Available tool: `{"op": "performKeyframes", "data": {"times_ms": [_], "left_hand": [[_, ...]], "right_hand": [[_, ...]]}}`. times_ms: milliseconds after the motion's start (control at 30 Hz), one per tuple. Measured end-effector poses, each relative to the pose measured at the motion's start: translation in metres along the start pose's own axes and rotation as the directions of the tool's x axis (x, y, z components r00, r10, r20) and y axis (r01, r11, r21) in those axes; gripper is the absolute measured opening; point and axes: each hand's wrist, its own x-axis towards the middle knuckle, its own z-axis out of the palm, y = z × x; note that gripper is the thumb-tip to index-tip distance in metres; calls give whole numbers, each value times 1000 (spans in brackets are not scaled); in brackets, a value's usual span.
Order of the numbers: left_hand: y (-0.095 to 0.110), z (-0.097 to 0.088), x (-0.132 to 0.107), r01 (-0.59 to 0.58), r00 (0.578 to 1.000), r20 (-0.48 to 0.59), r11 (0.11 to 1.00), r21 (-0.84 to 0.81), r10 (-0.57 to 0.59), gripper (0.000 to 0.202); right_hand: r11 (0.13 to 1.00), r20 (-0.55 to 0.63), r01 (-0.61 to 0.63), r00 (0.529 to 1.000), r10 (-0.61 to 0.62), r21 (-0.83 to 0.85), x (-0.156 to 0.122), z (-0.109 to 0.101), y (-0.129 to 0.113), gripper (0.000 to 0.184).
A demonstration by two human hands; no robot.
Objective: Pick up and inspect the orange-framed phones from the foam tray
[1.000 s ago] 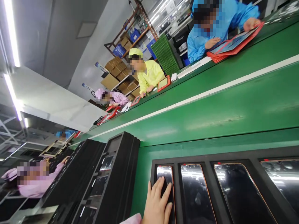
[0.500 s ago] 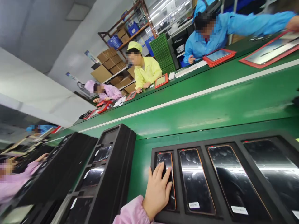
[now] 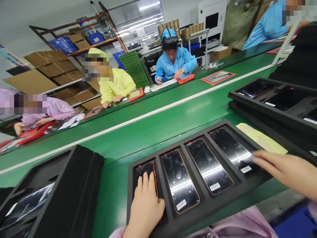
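A black foam tray (image 3: 198, 211) lies in front of me on the green bench, holding several glossy phone screens in slots. My left hand (image 3: 145, 206) rests flat, fingers together, on the leftmost screen (image 3: 145, 168). Beside it lie a second screen (image 3: 179, 180) and a third screen (image 3: 209, 165). My right hand (image 3: 287, 170) comes in from the right, fingers stretched out, its tips touching or just over the near end of the rightmost screen (image 3: 230, 147). It holds nothing.
Black foam trays (image 3: 81, 185) stand stacked at the left, more trays (image 3: 272, 105) at the right, with a yellow perforated sheet (image 3: 262, 140) under them. The green conveyor (image 3: 173, 115) runs behind. Several seated workers handle red-framed panels on its far side.
The view has swung right and levelled out. My right hand has come into view over the rightmost screen. The left hand stays on the leftmost screen.
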Motion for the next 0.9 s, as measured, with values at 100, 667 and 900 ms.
{"op": "performKeyframes", "data": {"times_ms": [100,667,900], "left_hand": [[18,-30,1,39,994,106,997,-59,-33,75],[-7,-10,-21,111,873,-429,950,-291,-233,36],[65,-37,35,-585,810,-152,800,-132,567,30]], "right_hand": [[987,98,43,995,-29,-153,45,10,-24,26],[924,10,383,924,-383,-3,45,13,-63,22],[972,167,232,958,-233,27,43,13,-130,41]]}}
